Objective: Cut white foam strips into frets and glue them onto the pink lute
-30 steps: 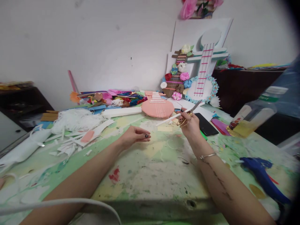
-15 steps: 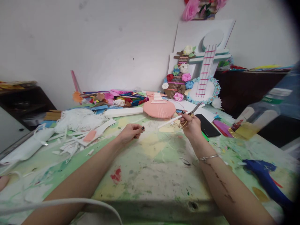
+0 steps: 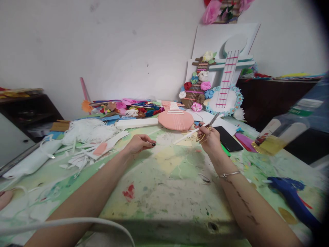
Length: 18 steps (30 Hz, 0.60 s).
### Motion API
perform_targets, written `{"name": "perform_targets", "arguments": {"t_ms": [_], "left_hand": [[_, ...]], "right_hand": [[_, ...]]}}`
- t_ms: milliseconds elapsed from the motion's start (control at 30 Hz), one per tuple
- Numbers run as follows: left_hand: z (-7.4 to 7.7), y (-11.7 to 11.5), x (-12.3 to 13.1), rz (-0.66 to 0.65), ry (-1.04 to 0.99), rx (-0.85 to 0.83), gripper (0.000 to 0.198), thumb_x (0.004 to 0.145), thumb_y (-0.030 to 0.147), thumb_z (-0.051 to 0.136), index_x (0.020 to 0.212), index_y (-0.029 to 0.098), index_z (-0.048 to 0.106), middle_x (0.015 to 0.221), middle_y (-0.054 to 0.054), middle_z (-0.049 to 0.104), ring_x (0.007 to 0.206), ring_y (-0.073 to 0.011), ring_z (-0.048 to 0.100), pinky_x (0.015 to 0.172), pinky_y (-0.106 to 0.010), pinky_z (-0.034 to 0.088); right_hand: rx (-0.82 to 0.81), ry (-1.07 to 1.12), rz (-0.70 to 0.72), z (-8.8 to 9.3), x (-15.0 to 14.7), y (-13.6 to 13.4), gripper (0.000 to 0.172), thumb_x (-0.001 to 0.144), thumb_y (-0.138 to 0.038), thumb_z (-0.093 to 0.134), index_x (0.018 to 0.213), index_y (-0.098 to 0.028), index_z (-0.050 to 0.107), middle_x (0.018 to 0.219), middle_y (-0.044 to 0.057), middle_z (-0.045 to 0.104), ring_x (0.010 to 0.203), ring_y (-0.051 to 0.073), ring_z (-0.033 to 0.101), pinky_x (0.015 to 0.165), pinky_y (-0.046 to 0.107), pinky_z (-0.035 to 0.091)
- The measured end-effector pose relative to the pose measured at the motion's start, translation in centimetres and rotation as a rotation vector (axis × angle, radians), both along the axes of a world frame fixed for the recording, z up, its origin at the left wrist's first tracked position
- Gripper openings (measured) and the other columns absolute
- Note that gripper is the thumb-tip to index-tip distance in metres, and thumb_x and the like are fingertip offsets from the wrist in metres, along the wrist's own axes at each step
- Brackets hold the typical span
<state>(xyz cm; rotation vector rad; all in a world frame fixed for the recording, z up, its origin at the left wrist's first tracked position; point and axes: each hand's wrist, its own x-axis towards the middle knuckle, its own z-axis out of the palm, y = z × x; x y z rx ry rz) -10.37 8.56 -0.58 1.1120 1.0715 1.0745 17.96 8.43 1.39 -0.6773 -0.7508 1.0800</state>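
Observation:
My right hand point(image 3: 210, 139) is closed around a pair of scissors point(image 3: 212, 120), blades pointing away, with gold-coloured handles at the fingers. The same hand also holds a thin white strip point(image 3: 186, 134), which slants down to the left. To the left, my left hand point(image 3: 140, 143) hovers over the table with thumb and fingers pinched together; anything between the tips is too small to make out. Beyond both hands lies a pink paper lute-like instrument point(image 3: 176, 120) with pale strings and white crosspieces. Small yellow paper pieces point(image 3: 185, 142) lie just left of the scissors.
White scraps point(image 3: 82, 156) and shredded paper point(image 3: 87, 131) cover the left side. At right are a black phone point(image 3: 228, 139), a bottle point(image 3: 281, 128) and a blue glue gun point(image 3: 290, 195). Two decorated instruments point(image 3: 223, 97) lean at the back. A white cable point(image 3: 77, 221) crosses in front.
My left hand has shifted slightly left, its fingers stretching a little forward in the pinch. The right hand still holds the scissors and white strip, almost unmoved. The view has shifted slightly.

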Motion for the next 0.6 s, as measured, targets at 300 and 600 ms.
{"name": "perform_targets", "arguments": {"t_ms": [300,600], "left_hand": [[0.5,0.0,-0.5,0.011,0.175,0.083,0.043,0.049,0.031,0.082,0.080,0.016,0.056,0.067,-0.005,0.070,0.052,-0.0114,0.060,0.049,-0.019,0.042],[1.0,1.2,-2.3,0.268,0.803,0.418,0.040,0.079,0.046,0.048,0.055,0.016,0.060,0.054,-0.008,0.064,0.072,-0.0269,0.065,0.076,-0.040,0.046]], "right_hand": [[-0.010,-0.018,-0.017,-0.1,0.1,0.1,0.020,0.056,-0.012,0.074,0.073,-0.013,0.062,0.062,0.002,0.067,0.042,0.004,0.050,0.038,0.013,0.040],[-0.018,-0.015,-0.027,-0.3,0.5,0.4,0.022,0.055,-0.013,0.074,0.075,-0.013,0.064,0.064,0.001,0.066,0.044,0.004,0.051,0.039,0.013,0.041]]}}
